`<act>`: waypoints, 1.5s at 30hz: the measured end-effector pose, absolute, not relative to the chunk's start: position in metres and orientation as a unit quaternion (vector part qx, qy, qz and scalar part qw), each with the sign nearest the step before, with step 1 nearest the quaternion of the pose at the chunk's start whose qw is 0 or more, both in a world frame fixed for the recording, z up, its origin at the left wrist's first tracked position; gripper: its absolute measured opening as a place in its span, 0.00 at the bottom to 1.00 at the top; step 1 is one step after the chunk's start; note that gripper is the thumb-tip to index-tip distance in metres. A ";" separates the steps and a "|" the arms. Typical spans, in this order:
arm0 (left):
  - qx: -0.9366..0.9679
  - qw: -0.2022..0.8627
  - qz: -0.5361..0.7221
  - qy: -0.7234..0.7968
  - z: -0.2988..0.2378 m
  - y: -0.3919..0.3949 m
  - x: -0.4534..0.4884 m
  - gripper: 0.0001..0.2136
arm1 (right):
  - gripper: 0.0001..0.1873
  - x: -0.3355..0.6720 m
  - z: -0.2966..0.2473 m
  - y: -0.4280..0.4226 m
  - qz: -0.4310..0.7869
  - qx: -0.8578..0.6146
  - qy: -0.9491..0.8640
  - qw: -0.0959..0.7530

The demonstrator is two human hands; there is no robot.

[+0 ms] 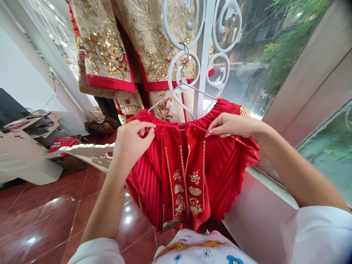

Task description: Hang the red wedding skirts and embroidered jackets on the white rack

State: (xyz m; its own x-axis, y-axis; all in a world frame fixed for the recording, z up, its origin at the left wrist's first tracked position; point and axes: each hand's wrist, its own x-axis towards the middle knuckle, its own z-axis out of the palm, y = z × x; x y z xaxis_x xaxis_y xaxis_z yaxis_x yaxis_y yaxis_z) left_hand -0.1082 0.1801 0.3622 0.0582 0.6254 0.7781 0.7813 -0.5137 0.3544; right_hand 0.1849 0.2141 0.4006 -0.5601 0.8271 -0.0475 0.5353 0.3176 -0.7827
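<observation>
A red pleated skirt (217, 168) with gold embroidered panels hangs in front of me from a white hanger (176, 94). The hanger's hook is caught on a white scrolled metal stand (203, 62). My left hand (132, 141) pinches the skirt's gathered waistband at its left end, fingers closed on the cloth. My right hand (229, 125) pinches the waistband at the right, fingers pressed together on the red edge. The waistband is stretched between both hands.
A gold and red embroidered garment (110, 47) hangs behind the stand. A large window (261, 55) with a low ledge (269, 187) is on the right. On the left stand a white carved piece (90, 154) and a white machine (24, 146) on the red tiled floor (41, 220).
</observation>
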 end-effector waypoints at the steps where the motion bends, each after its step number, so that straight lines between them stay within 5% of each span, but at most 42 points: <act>1: -0.695 0.133 -0.515 -0.484 0.361 0.184 -0.103 0.07 | 0.06 0.183 0.400 0.216 0.392 -0.387 -0.821 0.153; 5: -0.600 0.183 -0.642 -0.441 0.356 0.204 -0.077 0.05 | 0.09 0.165 0.396 0.216 0.367 -0.255 -0.860 0.245; 10: -0.666 -0.069 -0.645 -0.367 0.359 0.212 -0.048 0.06 | 0.13 0.141 0.378 0.218 0.138 -0.313 -0.833 0.434; 13: -0.708 -0.172 -0.587 -0.352 0.358 0.211 -0.039 0.08 | 0.16 0.132 0.362 0.221 -0.072 -0.336 -0.845 0.410; 18: -0.703 -0.149 -0.591 -0.367 0.350 0.209 -0.035 0.04 | 0.19 0.128 0.344 0.224 -0.236 -0.343 -0.831 0.370; 26: -0.725 -0.089 -0.553 -0.401 0.343 0.206 -0.034 0.01 | 0.15 0.123 0.341 0.233 -0.130 -0.238 -0.825 0.496; 31: -0.745 -0.078 -0.545 -0.378 0.340 0.203 -0.035 0.02 | 0.12 0.120 0.349 0.232 -0.081 -0.220 -0.837 0.495; 39: -0.712 0.151 -0.517 -0.450 0.335 0.197 -0.054 0.03 | 0.06 0.141 0.346 0.223 -0.126 -0.348 -0.792 0.486; 42: -0.712 0.085 -0.538 -0.443 0.331 0.196 -0.054 0.04 | 0.04 0.140 0.346 0.217 -0.058 -0.351 -0.777 0.520; 45: -0.680 -0.095 -0.609 -0.398 0.331 0.197 -0.046 0.03 | 0.02 0.129 0.349 0.210 0.130 -0.337 -0.750 0.555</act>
